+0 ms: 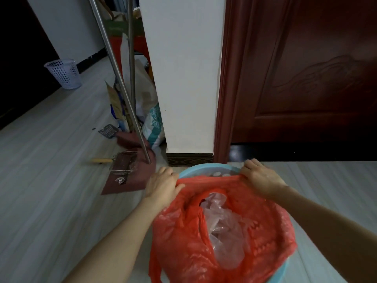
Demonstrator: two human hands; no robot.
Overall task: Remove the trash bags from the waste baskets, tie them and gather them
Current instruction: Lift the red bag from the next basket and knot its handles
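A red trash bag (183,237) lines a light blue waste basket (206,167) on the floor right below me. Its far edge is stretched taut between my hands, just inside the basket's far rim. My left hand (163,184) grips that edge at the left, and my right hand (260,176) grips it at the right. Crumpled clear plastic (222,225) lies inside the bag. The bag drapes over the basket's near side and hides most of it.
A white perforated waste basket (63,73) stands far left by the wall. Metal poles (122,84), a dustpan (130,172), wire racks and sacks (154,125) crowd the floor left of a white pillar (183,78). A dark red door (306,78) is at right.
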